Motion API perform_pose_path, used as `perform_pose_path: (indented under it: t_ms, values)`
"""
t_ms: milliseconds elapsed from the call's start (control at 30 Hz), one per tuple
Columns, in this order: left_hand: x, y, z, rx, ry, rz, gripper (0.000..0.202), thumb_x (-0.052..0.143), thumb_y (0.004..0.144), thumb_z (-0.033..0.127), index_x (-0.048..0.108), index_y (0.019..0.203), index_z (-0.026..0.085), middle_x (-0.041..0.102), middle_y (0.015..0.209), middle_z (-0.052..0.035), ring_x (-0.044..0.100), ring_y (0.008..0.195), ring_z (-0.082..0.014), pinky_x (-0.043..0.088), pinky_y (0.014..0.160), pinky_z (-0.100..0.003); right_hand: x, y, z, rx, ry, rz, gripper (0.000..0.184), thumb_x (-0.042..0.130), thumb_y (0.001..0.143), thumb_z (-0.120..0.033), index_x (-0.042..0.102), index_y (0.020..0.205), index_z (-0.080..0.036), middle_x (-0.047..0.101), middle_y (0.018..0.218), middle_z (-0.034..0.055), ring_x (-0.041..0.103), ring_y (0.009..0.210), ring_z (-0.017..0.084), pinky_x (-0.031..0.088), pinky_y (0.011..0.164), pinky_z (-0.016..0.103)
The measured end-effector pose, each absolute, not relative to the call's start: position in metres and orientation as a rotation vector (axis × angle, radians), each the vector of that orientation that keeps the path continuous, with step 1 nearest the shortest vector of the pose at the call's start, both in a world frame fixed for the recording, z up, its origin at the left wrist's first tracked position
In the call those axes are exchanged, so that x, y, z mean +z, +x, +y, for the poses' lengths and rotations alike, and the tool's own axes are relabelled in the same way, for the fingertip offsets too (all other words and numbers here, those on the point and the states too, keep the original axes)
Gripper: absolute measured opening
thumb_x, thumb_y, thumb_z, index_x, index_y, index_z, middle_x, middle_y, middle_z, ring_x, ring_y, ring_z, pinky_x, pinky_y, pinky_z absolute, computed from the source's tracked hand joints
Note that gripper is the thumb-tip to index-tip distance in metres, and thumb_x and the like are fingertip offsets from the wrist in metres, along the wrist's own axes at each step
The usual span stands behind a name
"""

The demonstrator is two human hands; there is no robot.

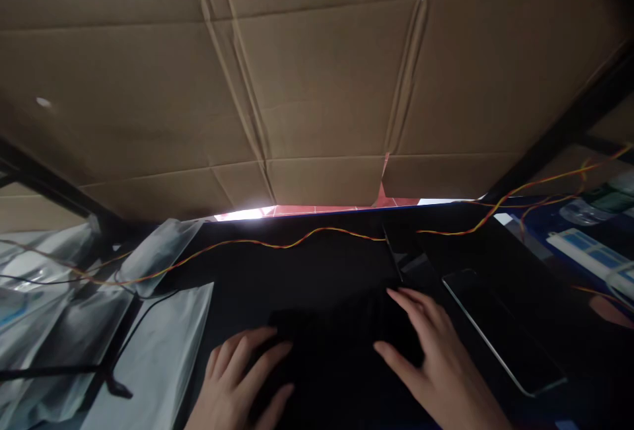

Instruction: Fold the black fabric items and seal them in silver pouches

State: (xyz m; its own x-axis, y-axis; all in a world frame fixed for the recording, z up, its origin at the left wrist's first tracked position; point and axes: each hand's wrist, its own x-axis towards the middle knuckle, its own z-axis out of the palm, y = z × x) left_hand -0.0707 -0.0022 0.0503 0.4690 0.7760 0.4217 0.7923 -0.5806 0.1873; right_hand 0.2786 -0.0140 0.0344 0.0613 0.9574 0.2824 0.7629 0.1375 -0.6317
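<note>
My left hand (pixel 240 377) rests at the bottom centre, fingers loosely bent and thumb apart, with nothing visible in it. To its right, my right hand (pixel 438 357) is open, its thumb spread from the fingers. Both are low over the black tabletop (pixel 317 271). Between them lies a very dark patch; whether it is a black object or shadow I cannot tell. Just right of my right hand lies a dark-screened smartphone (pixel 502 331). A glossy dark flat piece (pixel 409 251) sits beyond the right fingertips.
Clear plastic bags (pixel 163 344) and a black cable (pixel 54 372) lie at left. A red-and-yellow twisted wire (pixel 247 241) crosses the back of the table. Creased cardboard (pixel 317 86) walls the far side. At right are a white strip with blue panels (pixel 589 255) and a plastic bottle (pixel 601 199).
</note>
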Motion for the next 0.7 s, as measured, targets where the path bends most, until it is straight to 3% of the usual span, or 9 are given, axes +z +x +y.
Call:
perform_pose_path:
  t_ms: [67, 167, 233, 333, 400, 500, 600, 700]
  values:
    - [0.049, -0.065, 0.008, -0.673, -2.697, -1.449, 0.039, 0.07, 0.097, 0.028, 0.074, 0.135, 0.036, 0.081, 0.13, -0.0038, 0.078, 0.111, -0.0271, 0.062, 0.089, -0.039, 0.035, 0.268, -0.002, 0.437, -1.674, -1.75, 0.057, 0.067, 0.102, -0.045, 0.057, 0.157, -0.034, 0.069, 0.146, 0.011, 0.069, 0.135, 0.035, 0.063, 0.107, 0.055]
    - [0.053, -0.074, 0.024, -0.692, -2.748, -1.45, 0.027, 0.061, 0.1, 0.02, 0.079, 0.112, 0.036, 0.083, 0.099, 0.0036, 0.079, 0.085, -0.0194, 0.059, 0.078, -0.033, 0.035, 0.286, 0.006, 0.512, -1.668, -1.726, 0.043, 0.053, 0.106, -0.031, 0.065, 0.147, -0.032, 0.075, 0.14, 0.0089, 0.075, 0.128, 0.028, 0.063, 0.106, 0.047]
    - [0.058, -0.088, 0.033, -0.753, -2.698, -1.509, 0.021, 0.057, 0.106, 0.026, 0.077, 0.11, 0.033, 0.082, 0.093, 0.0032, 0.079, 0.081, -0.018, 0.06, 0.075, -0.03, 0.033, 0.312, 0.004, 0.552, -1.689, -1.689, 0.042, 0.052, 0.105, -0.029, 0.067, 0.144, -0.032, 0.076, 0.139, 0.0076, 0.076, 0.127, 0.026, 0.064, 0.103, 0.041]
    - [0.062, -0.103, 0.048, -0.868, -2.546, -1.608, 0.022, 0.054, 0.112, 0.039, 0.072, 0.119, 0.029, 0.081, 0.101, 0.0001, 0.08, 0.087, -0.0192, 0.061, 0.076, -0.029, 0.027, 0.349, -0.002, 0.626, -1.766, -1.574, 0.047, 0.054, 0.1, -0.031, 0.066, 0.146, -0.032, 0.077, 0.134, 0.0082, 0.078, 0.122, 0.027, 0.067, 0.094, 0.039]
    - [0.061, -0.1, 0.054, -0.918, -2.416, -1.662, 0.025, 0.054, 0.112, 0.04, 0.07, 0.125, 0.026, 0.079, 0.112, -0.0046, 0.078, 0.097, -0.0232, 0.062, 0.085, -0.034, 0.023, 0.357, -0.005, 0.535, -1.787, -1.564, 0.049, 0.055, 0.1, -0.033, 0.064, 0.148, -0.03, 0.075, 0.135, 0.0106, 0.079, 0.116, 0.029, 0.069, 0.089, 0.041]
    - [0.059, -0.074, 0.05, -0.938, -2.292, -1.684, 0.025, 0.057, 0.111, 0.034, 0.071, 0.13, 0.026, 0.074, 0.117, -0.0093, 0.073, 0.104, -0.0289, 0.058, 0.092, -0.045, 0.026, 0.343, -0.004, 0.287, -1.738, -1.655, 0.048, 0.055, 0.103, -0.032, 0.062, 0.15, -0.032, 0.069, 0.14, 0.0116, 0.074, 0.124, 0.031, 0.066, 0.097, 0.048]
    - [0.057, -0.046, 0.029, -0.893, -2.427, -1.601, 0.02, 0.056, 0.11, 0.029, 0.074, 0.118, 0.03, 0.075, 0.105, -0.0034, 0.073, 0.089, -0.0231, 0.059, 0.081, -0.038, 0.041, 0.312, -0.005, 0.272, -1.593, -1.856, 0.036, 0.057, 0.108, -0.031, 0.068, 0.142, -0.039, 0.07, 0.135, 0.0064, 0.071, 0.128, 0.028, 0.062, 0.108, 0.049]
    - [0.053, -0.04, 0.005, -0.801, -2.651, -1.49, 0.018, 0.061, 0.107, 0.034, 0.075, 0.119, 0.034, 0.08, 0.104, 0.001, 0.078, 0.087, -0.0182, 0.064, 0.076, -0.03, 0.053, 0.283, -0.01, 0.477, -1.49, -2.08, 0.035, 0.07, 0.104, -0.03, 0.072, 0.137, -0.041, 0.073, 0.129, 0.0027, 0.074, 0.12, 0.026, 0.066, 0.1, 0.043]
